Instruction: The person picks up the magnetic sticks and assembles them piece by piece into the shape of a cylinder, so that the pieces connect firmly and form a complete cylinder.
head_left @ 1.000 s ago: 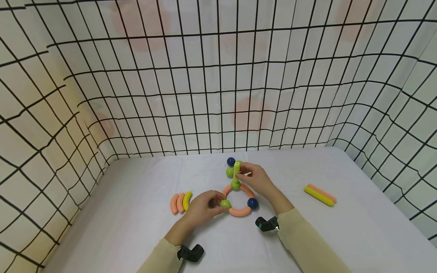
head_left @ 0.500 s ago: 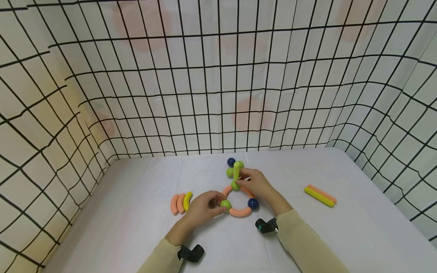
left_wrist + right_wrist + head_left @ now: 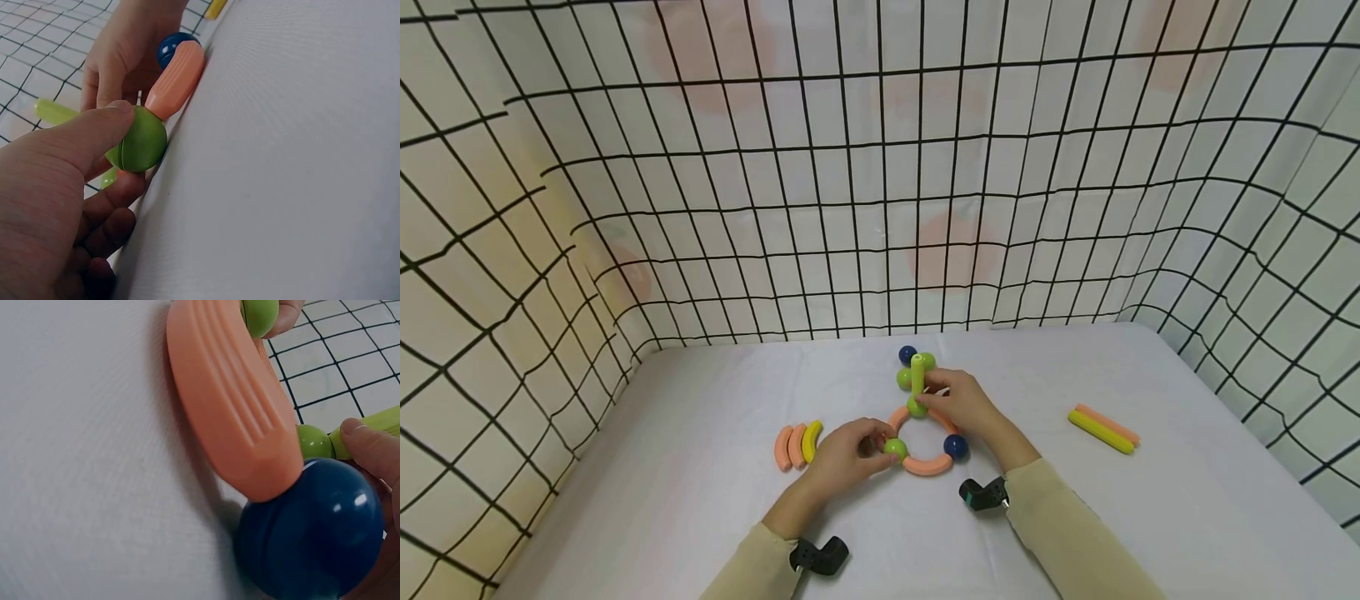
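pinching lime-green rod [image 3: 917, 375] low with right hand [image 3: 964, 400] and near-left green ball [image 3: 896, 450] with left hand [image 3: 846, 454], seemingly seating rod on underlying green ball [image 3: 914, 408], next needing steady alignment.

The head view looks forward and down from well behind the fingers of the left hand [image 3: 842, 457] and right hand [image 3: 964, 402]. Both wrist views, tilted sideways, look closely past their own fingers, the right one nearest the blue ball [image 3: 312, 531] they share.
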{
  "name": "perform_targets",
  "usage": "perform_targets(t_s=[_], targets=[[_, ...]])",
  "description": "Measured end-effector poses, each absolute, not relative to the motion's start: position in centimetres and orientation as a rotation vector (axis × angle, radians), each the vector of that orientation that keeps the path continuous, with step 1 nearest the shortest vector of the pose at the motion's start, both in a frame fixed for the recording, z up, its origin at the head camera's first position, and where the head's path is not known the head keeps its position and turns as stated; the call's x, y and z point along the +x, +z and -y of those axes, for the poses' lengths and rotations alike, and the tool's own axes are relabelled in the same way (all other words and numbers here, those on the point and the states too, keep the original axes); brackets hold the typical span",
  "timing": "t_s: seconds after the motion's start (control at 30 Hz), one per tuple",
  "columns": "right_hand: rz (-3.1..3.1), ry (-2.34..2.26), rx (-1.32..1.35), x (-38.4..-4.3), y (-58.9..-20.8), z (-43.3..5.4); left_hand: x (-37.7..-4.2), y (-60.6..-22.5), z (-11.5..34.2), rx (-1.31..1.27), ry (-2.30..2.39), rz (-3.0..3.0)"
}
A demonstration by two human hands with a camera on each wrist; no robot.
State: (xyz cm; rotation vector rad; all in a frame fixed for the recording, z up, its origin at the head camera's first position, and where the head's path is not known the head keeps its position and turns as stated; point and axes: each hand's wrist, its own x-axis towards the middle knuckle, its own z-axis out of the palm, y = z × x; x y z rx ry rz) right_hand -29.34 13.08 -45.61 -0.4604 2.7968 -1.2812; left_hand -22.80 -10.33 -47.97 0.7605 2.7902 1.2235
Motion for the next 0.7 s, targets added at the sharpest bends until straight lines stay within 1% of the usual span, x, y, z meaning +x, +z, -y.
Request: perform_targets(t_s=[0.7], targets=[[-2.785, -1.316, -0.361, -28.83, -45.34, -13.31, -22.78, -47.90, 10.37, 0.774, 1.223, -2.781]])
